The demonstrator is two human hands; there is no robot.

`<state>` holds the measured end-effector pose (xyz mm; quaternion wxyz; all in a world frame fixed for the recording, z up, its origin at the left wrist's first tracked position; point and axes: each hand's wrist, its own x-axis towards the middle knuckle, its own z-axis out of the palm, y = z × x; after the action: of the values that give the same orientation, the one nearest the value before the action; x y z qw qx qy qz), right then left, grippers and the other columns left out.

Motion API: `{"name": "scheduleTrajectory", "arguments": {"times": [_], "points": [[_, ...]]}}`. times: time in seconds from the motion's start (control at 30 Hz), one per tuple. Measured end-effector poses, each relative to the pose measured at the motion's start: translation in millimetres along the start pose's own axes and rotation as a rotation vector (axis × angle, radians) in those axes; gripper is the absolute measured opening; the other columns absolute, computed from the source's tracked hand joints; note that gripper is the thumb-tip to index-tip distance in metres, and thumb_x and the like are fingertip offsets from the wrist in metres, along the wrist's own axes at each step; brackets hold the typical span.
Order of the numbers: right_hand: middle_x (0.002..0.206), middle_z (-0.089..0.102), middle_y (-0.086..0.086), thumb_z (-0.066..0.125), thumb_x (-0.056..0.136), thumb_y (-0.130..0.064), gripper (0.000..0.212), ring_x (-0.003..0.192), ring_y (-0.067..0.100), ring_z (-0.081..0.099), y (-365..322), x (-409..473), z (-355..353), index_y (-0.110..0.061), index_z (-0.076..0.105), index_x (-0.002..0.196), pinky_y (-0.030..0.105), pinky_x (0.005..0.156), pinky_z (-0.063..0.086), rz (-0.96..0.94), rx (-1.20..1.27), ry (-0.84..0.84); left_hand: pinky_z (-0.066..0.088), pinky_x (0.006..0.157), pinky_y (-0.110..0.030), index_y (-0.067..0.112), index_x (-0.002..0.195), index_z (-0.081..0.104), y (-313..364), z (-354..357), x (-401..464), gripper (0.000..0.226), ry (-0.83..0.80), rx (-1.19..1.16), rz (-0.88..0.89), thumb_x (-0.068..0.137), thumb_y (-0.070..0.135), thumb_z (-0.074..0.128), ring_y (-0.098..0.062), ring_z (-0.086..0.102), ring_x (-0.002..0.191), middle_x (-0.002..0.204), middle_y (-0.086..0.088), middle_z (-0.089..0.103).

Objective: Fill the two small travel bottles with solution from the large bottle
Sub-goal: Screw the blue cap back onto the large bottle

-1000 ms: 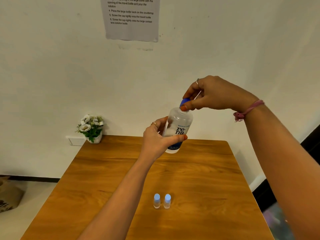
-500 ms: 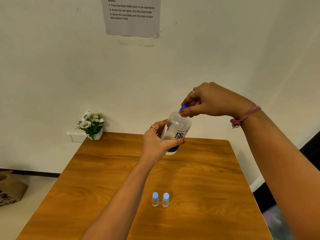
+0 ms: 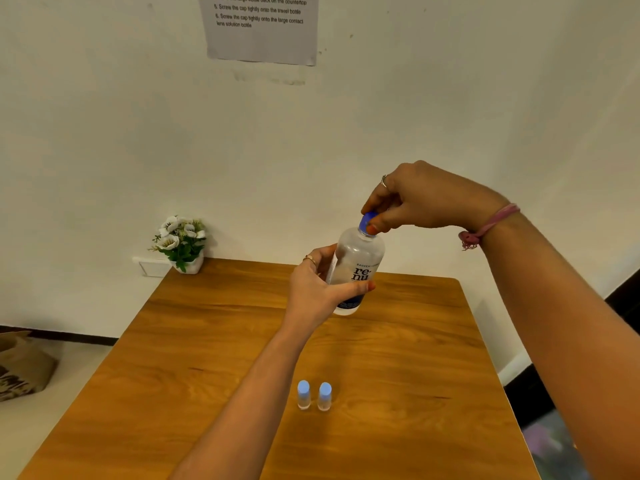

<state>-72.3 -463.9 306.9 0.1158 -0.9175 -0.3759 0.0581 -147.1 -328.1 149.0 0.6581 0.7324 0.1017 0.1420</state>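
I am holding the large bottle (image 3: 358, 268) in the air above the far half of the wooden table (image 3: 221, 348), tilted slightly. My left hand (image 3: 320, 289) is gripping its body; my right hand (image 3: 420, 199) is pinching its blue cap (image 3: 366, 221) from above. The two small travel bottles (image 3: 314, 395), capped, are standing just beside each other nearer me. A potted flower (image 3: 181, 244) is sitting at the far left corner.

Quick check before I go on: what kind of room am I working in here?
Probably a plain indoor room set up for a recorded task, not a bathroom: a bare wooden table against a white wall, a printed instruction sheet taped above it, and a small potted flower.
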Motion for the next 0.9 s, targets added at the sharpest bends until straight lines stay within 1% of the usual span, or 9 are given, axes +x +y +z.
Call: {"name": "scheduleTrajectory", "arguments": {"times": [0.1, 0.13, 0.2, 0.27, 0.33, 0.43, 0.67, 0.8, 0.9], "points": [[0.072, 0.069, -0.003, 0.068, 0.079, -0.042, 0.038, 0.064, 0.005, 0.065, 2.5, 2.1, 5.9, -0.013, 0.068, 0.104, 0.018, 0.064, 0.051, 0.061, 0.050, -0.002, 0.054, 0.077, -0.019, 0.019, 0.120, 0.054, -2.1, 2.9, -0.2, 0.074, 0.004, -0.010, -0.001, 0.055, 0.021, 0.089, -0.011, 0.060, 0.104, 0.113, 0.003, 0.063], [0.076, 0.070, -0.001, 0.067, 0.078, -0.047, 0.045, 0.065, 0.006, 0.065, 3.2, 1.3, 5.1, -0.014, 0.065, 0.108, 0.020, 0.065, 0.051, 0.070, 0.027, -0.007, 0.054, 0.077, -0.020, 0.019, 0.121, 0.054, -2.5, 3.9, 0.2, 0.075, 0.003, -0.007, 0.000, 0.055, 0.021, 0.089, -0.011, 0.059, 0.105, 0.114, 0.004, 0.063], [0.097, 0.070, -0.001, 0.065, 0.074, -0.053, 0.060, 0.071, 0.008, 0.065, 5.5, -1.9, -2.1, -0.020, 0.055, 0.123, 0.025, 0.070, 0.051, 0.080, -0.018, -0.031, 0.054, 0.081, -0.022, 0.017, 0.122, 0.053, -3.4, 5.6, 0.9, 0.077, -0.003, -0.008, 0.003, 0.054, 0.022, 0.089, -0.012, 0.058, 0.107, 0.115, 0.004, 0.063], [0.117, 0.062, -0.007, 0.067, 0.075, -0.048, 0.063, 0.079, 0.011, 0.067, 8.4, -5.8, -12.0, -0.030, 0.047, 0.132, 0.028, 0.078, 0.051, 0.048, 0.014, -0.068, 0.054, 0.083, -0.024, 0.016, 0.123, 0.053, -4.2, 7.0, 1.2, 0.079, -0.009, -0.021, -0.002, 0.053, 0.022, 0.090, -0.012, 0.059, 0.109, 0.115, 0.003, 0.063], [0.122, 0.059, -0.009, 0.069, 0.080, -0.032, 0.051, 0.090, 0.011, 0.067, 9.8, -6.9, -15.0, -0.033, 0.051, 0.128, 0.030, 0.087, 0.050, -0.032, 0.030, -0.111, 0.054, 0.085, -0.026, 0.016, 0.123, 0.053, -4.8, 8.7, 1.7, 0.080, -0.011, -0.029, -0.006, 0.053, 0.022, 0.090, -0.012, 0.059, 0.109, 0.115, 0.003, 0.063], [0.111, 0.065, -0.008, 0.069, 0.082, -0.020, 0.035, 0.091, 0.009, 0.065, 11.6, -4.5, -6.9, -0.027, 0.064, 0.116, 0.027, 0.087, 0.047, -0.070, 0.031, -0.109, 0.055, 0.085, -0.027, 0.017, 0.124, 0.052, -5.5, 10.9, 2.5, 0.080, -0.011, -0.019, 0.001, 0.054, 0.022, 0.090, -0.013, 0.058, 0.109, 0.116, 0.003, 0.062], [0.088, 0.063, -0.006, 0.072, 0.079, -0.028, 0.035, 0.071, -0.001, 0.057, 12.4, -2.7, 10.9, -0.017, 0.067, 0.111, 0.010, 0.066, 0.041, -0.015, 0.003, -0.013, 0.055, 0.083, -0.026, 0.018, 0.121, 0.053, -12.2, 11.7, 0.6, 0.078, 0.019, 0.002, 0.019, 0.053, 0.023, 0.090, -0.013, 0.059, 0.107, 0.113, 0.004, 0.063], [0.083, 0.072, 0.001, 0.072, 0.079, -0.031, 0.032, 0.073, 0.007, 0.067, 10.0, -3.0, 21.8, -0.010, 0.069, 0.104, 0.018, 0.071, 0.051, 0.039, 0.067, -0.013, 0.054, 0.075, -0.019, 0.022, 0.119, 0.052, -18.9, 12.6, -2.7, 0.075, 0.015, 0.003, 0.004, 0.053, 0.023, 0.090, -0.012, 0.059, 0.106, 0.113, 0.006, 0.062], [0.084, 0.072, 0.002, 0.071, 0.079, -0.035, 0.037, 0.074, 0.009, 0.067, 9.6, -2.6, 25.7, -0.010, 0.068, 0.105, 0.021, 0.072, 0.052, 0.045, 0.068, -0.029, 0.054, 0.086, -0.026, 0.020, 0.122, 0.052, -24.1, 12.6, -4.2, 0.078, 0.003, 0.004, -0.018, 0.053, 0.025, 0.090, -0.014, 0.057, 0.110, 0.116, 0.004, 0.062]]}}
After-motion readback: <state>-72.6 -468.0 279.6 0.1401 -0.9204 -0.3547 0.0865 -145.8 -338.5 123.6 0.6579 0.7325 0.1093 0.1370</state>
